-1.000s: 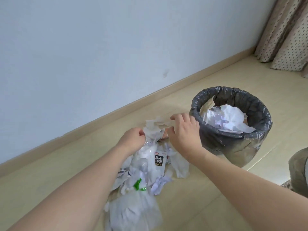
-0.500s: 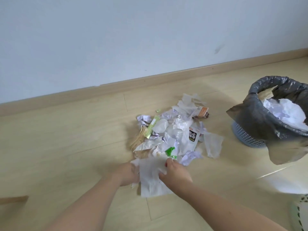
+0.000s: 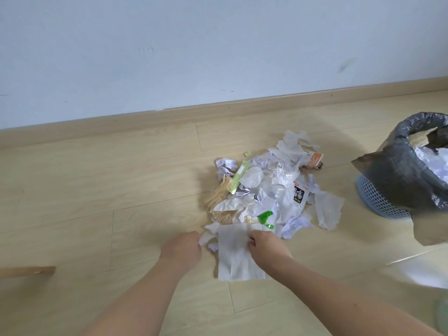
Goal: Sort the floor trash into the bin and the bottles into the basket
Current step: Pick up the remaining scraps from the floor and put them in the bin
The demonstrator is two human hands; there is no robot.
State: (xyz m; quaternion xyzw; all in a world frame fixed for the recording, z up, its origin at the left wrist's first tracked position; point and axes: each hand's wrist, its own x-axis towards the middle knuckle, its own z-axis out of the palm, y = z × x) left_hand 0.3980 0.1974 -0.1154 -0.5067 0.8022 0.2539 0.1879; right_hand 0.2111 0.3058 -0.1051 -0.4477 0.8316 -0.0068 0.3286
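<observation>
Now both hands curl their fingers on paper, the left hand (image 3: 182, 248) on small scraps (image 3: 208, 236) and the right hand (image 3: 265, 246) on the flat white sheet (image 3: 236, 255), likely to carry it to the bin (image 3: 397, 166).

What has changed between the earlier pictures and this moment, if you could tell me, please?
A second ago both hands worked at the far end of the trash pile, next to the bin. Now they have come to its near edge: the right hand pinches the flat white tissue, and the left hand grips small white scraps. The trash pile and the lined bin stayed put.
</observation>
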